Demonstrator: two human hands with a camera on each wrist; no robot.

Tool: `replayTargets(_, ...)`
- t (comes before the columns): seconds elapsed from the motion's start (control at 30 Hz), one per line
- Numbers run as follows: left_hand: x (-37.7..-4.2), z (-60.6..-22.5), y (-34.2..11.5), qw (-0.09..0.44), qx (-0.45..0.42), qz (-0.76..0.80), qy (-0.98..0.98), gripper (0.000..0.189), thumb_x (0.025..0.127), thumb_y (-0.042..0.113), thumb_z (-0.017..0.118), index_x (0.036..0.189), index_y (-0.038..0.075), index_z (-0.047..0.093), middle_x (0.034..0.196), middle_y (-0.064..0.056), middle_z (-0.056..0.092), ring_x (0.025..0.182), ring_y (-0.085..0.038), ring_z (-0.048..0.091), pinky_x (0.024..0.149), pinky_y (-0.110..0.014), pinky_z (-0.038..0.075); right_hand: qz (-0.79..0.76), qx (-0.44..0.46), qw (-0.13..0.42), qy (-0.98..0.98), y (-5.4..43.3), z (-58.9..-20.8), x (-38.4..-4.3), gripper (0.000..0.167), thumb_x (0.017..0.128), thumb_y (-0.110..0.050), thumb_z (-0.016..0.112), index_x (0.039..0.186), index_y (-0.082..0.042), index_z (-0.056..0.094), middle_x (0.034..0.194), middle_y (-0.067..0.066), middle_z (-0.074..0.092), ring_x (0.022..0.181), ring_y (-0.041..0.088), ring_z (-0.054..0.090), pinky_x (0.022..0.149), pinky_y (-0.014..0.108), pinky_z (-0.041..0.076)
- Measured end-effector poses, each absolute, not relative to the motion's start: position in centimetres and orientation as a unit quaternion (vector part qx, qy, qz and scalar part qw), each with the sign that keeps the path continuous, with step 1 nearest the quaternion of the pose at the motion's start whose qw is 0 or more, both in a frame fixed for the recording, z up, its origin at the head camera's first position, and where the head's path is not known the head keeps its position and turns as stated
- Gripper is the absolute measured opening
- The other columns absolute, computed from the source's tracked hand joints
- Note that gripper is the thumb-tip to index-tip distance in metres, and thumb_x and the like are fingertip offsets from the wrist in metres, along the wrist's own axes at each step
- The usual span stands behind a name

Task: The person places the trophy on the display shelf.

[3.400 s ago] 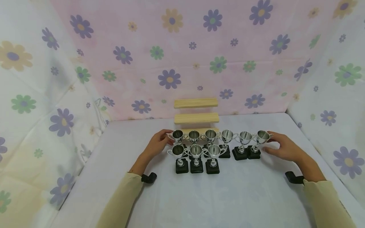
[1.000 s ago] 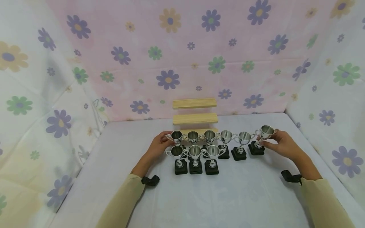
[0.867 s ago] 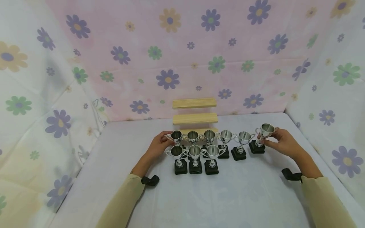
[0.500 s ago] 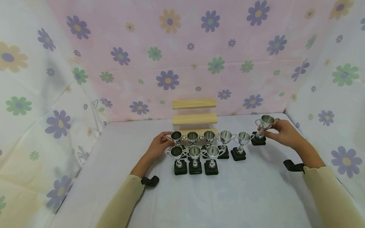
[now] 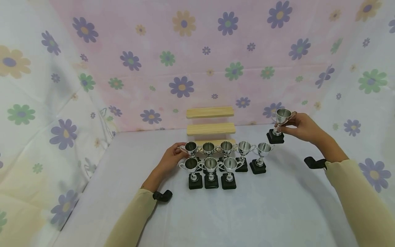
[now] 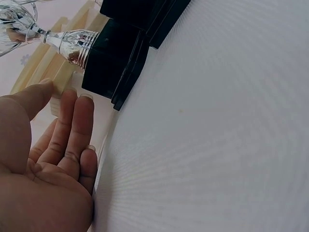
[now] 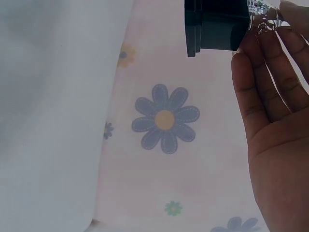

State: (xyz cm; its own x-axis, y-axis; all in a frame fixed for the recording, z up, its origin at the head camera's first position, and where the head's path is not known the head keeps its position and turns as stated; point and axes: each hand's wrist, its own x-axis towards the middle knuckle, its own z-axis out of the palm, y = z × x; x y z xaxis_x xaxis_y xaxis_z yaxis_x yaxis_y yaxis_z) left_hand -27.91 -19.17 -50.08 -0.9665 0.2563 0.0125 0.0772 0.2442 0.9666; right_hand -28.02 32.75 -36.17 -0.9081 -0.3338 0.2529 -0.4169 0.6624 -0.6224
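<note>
My right hand (image 5: pixel 303 128) pinches a small silver trophy cup (image 5: pixel 283 117) by its stem, lifted above the table at the right. Its black base (image 7: pixel 217 24) hangs upright, well off the cloth in the right wrist view. My left hand (image 5: pixel 170 158) lies beside the leftmost cup of the back row (image 5: pixel 191 147), fingertips right by its handle. In the left wrist view those fingers (image 6: pixel 65 125) are loosely extended and hold nothing. Three matching cups form a front row, the middle one (image 5: pixel 210 164) between its neighbours. Another trophy (image 5: pixel 263 149) stands at the row's right end.
Behind the cups rises a stepped wooden stand with three pale tiers, the top one (image 5: pixel 210 112) near the back cloth. A white cloth (image 5: pixel 256 212) covers the table. Flower-printed fabric (image 5: pixel 142 92) hangs at the back and both sides.
My right hand has taken the rightmost trophy from the row, carried it away from me and raised it off the table. The left hand and the other cups have stayed put.
</note>
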Motion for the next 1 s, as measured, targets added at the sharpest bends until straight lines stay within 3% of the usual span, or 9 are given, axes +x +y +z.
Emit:
replayTargets(0.27, -27.8, -50.1, -18.9, 0.066, 0.100, 0.600, 0.791, 0.045, 0.106, 0.014, 0.066, 0.148, 0.005, 0.055, 0.126, -0.017, 0.075, 0.108, -0.023, 0.075, 0.105, -0.040, 0.048, 0.344, 0.196, 0.046, -0.917, 31.2, -33.7, -29.4, 0.024, 0.096, -0.011, 0.079, 0.115, 0.002, 0.073, 0.112, 0.012, 0.076, 0.103, 0.005, 0.071, 0.086, 0.007, 0.046)
replayTargets(0.43, -27.7, -49.9, -18.8, 0.064, 0.097, 0.603, 0.789, 0.045, 0.104, 0.012, 0.067, 0.148, 0.005, 0.056, 0.124, -0.017, 0.076, 0.106, -0.021, 0.075, 0.105, -0.040, 0.048, 0.348, 0.203, 0.042, -0.914, 30.2, -32.4, -30.1, 0.023, 0.097, -0.012, 0.078, 0.113, 0.004, 0.072, 0.107, 0.009, 0.075, 0.107, 0.025, 0.074, 0.083, 0.009, 0.048)
replayTargets(0.6, -27.8, -49.9, -18.9, 0.069, 0.098, 0.605, 0.787, 0.045, 0.105, 0.012, 0.067, 0.147, 0.005, 0.056, 0.125, -0.017, 0.076, 0.105, -0.019, 0.075, 0.101, -0.034, 0.050, 0.363, 0.214, 0.027, -0.907, 29.2, -31.3, -31.0, 0.024, 0.098, -0.011, 0.077, 0.115, 0.004, 0.072, 0.110, 0.012, 0.077, 0.102, 0.012, 0.074, 0.082, 0.011, 0.050)
replayTargets(0.77, -27.8, -50.0, -19.0, 0.072, 0.104, 0.607, 0.785, 0.044, 0.106, 0.013, 0.066, 0.148, 0.006, 0.056, 0.127, -0.017, 0.075, 0.104, -0.021, 0.075, 0.102, -0.037, 0.051, 0.369, 0.216, 0.020, -0.904, 28.1, -30.3, -31.6, 0.022, 0.099, -0.013, 0.076, 0.114, 0.003, 0.075, 0.113, 0.017, 0.077, 0.092, -0.005, 0.069, 0.081, 0.013, 0.051)
replayTargets(1.0, -27.9, -50.1, -19.2, 0.074, 0.108, 0.606, 0.785, 0.044, 0.106, 0.015, 0.067, 0.148, 0.005, 0.055, 0.127, -0.018, 0.075, 0.107, -0.028, 0.075, 0.106, -0.047, 0.049, 0.369, 0.217, 0.007, -0.904, 26.7, -29.1, -32.8, 0.022, 0.102, -0.017, 0.074, 0.113, 0.003, 0.075, 0.118, 0.019, 0.076, 0.095, -0.005, 0.068, 0.082, 0.016, 0.051)
